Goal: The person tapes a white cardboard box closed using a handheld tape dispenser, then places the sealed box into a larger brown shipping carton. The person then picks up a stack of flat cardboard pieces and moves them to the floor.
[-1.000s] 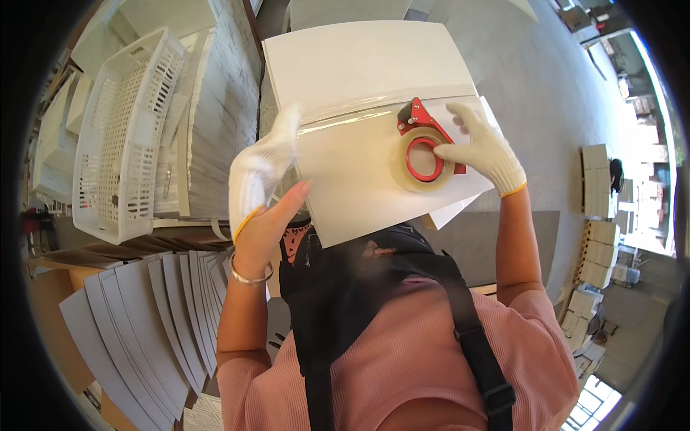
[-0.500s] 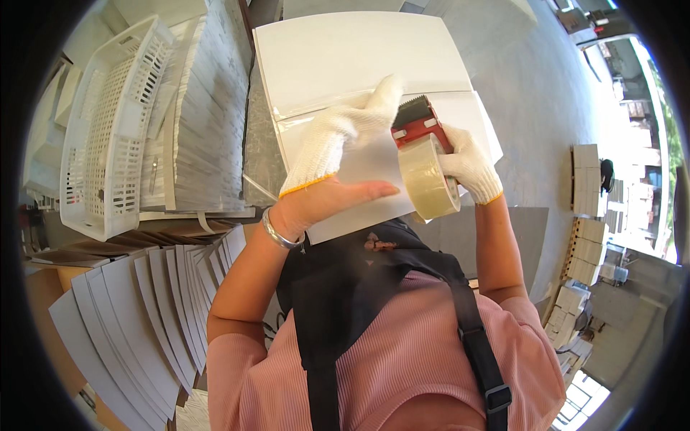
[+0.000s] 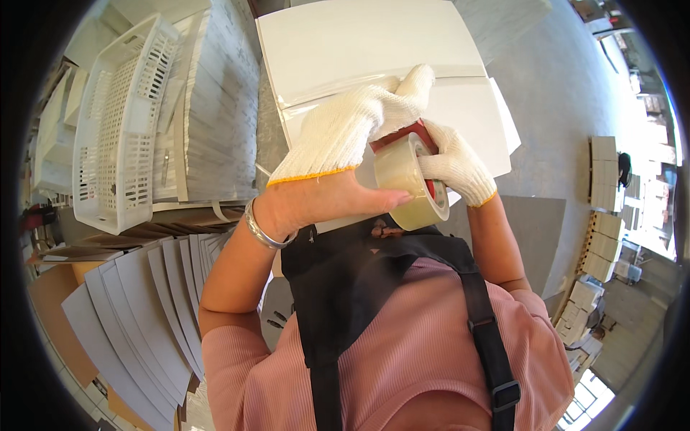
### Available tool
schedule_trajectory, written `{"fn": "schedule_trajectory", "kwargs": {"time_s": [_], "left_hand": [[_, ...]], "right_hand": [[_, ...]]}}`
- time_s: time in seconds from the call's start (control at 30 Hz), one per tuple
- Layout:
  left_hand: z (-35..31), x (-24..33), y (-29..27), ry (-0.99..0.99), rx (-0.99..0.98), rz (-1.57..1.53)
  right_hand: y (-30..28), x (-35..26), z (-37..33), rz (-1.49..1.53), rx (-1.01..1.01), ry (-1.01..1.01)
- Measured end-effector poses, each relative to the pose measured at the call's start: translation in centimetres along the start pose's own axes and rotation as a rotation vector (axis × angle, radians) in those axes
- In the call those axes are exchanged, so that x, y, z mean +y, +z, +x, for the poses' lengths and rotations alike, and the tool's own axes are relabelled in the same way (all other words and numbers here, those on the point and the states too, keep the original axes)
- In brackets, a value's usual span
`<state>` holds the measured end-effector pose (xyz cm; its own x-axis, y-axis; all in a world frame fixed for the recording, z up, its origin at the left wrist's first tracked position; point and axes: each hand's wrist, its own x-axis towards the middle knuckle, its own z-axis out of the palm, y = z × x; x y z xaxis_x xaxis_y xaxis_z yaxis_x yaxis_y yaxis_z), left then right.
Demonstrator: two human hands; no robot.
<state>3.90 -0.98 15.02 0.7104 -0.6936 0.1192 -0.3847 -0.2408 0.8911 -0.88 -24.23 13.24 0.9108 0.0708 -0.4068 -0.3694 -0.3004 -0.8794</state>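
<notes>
A red tape dispenser [image 3: 415, 132] with a wide roll of clear tape [image 3: 399, 172] is over a white cardboard box [image 3: 366, 39]. My right hand [image 3: 460, 164], in a white knit glove, grips the dispenser from the right, fingers reaching into the roll's side. My left hand [image 3: 345, 136], gloved but with a bare thumb, closes around the dispenser's front from the left. Its thumb tip meets the roll, and its fingers hide the toothed blade. A shiny strip of clear tape [image 3: 316, 95] runs along the seam between the box's two white panels.
At left, a white plastic basket [image 3: 118, 129] stands beside a tall stack of white sheets [image 3: 223, 108]. Many grey-white cardboard pieces [image 3: 136, 309] stand fanned below it. Stacked white bundles [image 3: 602, 172] sit on the grey floor [image 3: 535, 108] at far right.
My left hand has moved right onto the dispenser, covering its blade, and its thumb now meets the roll. The dispenser has shifted slightly left in my right hand.
</notes>
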Motion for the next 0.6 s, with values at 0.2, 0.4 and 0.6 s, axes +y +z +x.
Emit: {"fn": "schedule_trajectory", "kwargs": {"time_s": [0.2,0.4,0.6], "left_hand": [[0.1,0.3,-0.8,-0.054,-0.060,-0.050],[-0.2,1.2,-1.0,-0.034,-0.045,-0.022],[-1.2,1.5,-0.5,-0.095,0.013,0.020]], "right_hand": [[0.3,-0.9,-0.6,0.015,-0.018,0.066],[0.9,0.1,-0.8,0.040,-0.009,-0.008],[1.1,0.9,-0.7,0.115,-0.018,-0.039]]}}
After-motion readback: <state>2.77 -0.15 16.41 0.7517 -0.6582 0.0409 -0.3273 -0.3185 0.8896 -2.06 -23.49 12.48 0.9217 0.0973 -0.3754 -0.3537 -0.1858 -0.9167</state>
